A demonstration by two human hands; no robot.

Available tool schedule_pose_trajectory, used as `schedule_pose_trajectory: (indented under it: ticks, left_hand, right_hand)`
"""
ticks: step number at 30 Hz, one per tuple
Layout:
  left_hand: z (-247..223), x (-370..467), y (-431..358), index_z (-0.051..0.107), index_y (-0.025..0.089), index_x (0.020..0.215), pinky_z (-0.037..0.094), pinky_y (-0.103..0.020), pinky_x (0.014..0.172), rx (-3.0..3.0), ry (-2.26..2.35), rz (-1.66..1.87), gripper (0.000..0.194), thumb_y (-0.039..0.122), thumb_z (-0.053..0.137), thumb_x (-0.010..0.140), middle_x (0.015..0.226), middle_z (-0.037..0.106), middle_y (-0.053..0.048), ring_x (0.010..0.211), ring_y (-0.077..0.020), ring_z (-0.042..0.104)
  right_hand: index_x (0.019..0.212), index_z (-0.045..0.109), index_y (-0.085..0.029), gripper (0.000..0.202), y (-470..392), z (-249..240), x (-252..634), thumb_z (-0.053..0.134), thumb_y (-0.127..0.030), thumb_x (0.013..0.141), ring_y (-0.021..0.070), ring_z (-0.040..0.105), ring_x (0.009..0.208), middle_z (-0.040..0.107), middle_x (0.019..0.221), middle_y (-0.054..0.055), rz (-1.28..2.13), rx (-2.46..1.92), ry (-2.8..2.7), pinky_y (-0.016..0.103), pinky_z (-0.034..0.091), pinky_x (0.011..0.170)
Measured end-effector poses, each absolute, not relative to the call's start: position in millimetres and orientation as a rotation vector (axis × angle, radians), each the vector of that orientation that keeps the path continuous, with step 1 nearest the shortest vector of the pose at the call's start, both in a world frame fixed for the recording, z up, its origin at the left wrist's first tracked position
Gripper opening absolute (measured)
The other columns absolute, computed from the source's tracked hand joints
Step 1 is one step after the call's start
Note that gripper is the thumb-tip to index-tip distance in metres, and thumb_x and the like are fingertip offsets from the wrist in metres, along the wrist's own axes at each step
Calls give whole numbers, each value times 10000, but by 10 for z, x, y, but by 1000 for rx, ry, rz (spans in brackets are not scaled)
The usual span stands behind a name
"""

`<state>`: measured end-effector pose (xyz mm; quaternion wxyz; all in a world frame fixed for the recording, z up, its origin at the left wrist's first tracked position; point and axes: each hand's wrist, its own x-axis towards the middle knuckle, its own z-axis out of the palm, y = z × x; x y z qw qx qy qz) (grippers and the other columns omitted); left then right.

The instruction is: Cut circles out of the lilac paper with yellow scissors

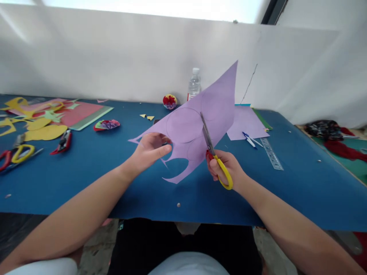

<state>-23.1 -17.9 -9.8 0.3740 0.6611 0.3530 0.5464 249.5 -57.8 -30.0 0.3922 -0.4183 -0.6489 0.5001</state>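
Observation:
A sheet of purple paper (185, 124) with pencilled circles and curved cut-outs along its lower edge is held up, tilted, above the blue table. At its left cut edge is my left hand (153, 151), fingers curled round the paper and thumb in front; the exact grip is partly hidden. My right hand (226, 166) grips scissors (210, 143) with yellow and red handles. Their blades point up and lie in front of the sheet, close to a drawn circle. Whether the blades are parted is hard to see.
On the left of the table (86, 179) lie yellow paper scraps (46, 132), red-handled pliers (63, 141) and yellow-handled scissors (23, 153). A water bottle (194, 82) and a colourful paper ball (169, 101) stand behind. Pens (250, 140) and a clear ruler (272, 153) lie right.

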Motion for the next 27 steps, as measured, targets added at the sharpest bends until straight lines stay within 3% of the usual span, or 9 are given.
schedule_pose_trajectory:
  ticks: [5, 7, 12, 19, 27]
  left_hand:
    - [29, -243, -280, 762, 248, 978, 533, -322, 704, 1484, 810, 1499, 402, 605, 865, 827, 853, 697, -24, 785, -199, 634]
    - [89, -222, -345, 760, 240, 1022, 534, -316, 758, 1478, 923, 1417, 293, 468, 875, 879, 906, 708, -22, 825, -192, 637]
    - [243, -169, -484, 667, 214, 809, 441, -284, 634, 1590, 1154, 1373, 331, 480, 765, 980, 771, 604, 0, 719, -159, 540]
    - [418, -211, -569, 612, 239, 789, 330, -289, 506, 1759, 1274, 1267, 336, 499, 746, 955, 662, 521, 26, 592, -149, 453]
    - [513, -233, -590, 597, 222, 702, 318, -282, 485, 1920, 1240, 1159, 277, 379, 738, 881, 584, 489, 32, 548, -132, 422]
  right_hand:
    - [708, 493, -249, 814, -589, -280, 2449, 634, -1050, 680, 127, 440, 422, 428, 530, -58, 1303, -1097, -1670, 283, 404, 391]
    - [700, 490, -249, 797, -585, -279, 2441, 630, -1034, 706, 131, 452, 442, 442, 537, -47, 1247, -1114, -1740, 282, 390, 410]
    - [689, 448, -254, 756, -583, -313, 2450, 615, -985, 783, 134, 420, 515, 446, 586, -27, 1106, -1164, -1876, 282, 352, 453]
    - [794, 525, -236, 731, -609, -280, 2501, 542, -964, 860, 148, 431, 558, 515, 654, -14, 1094, -1063, -2006, 308, 356, 516]
    - [825, 523, -243, 717, -628, -245, 2515, 517, -956, 891, 155, 423, 589, 521, 698, -20, 1119, -969, -2062, 329, 363, 563]
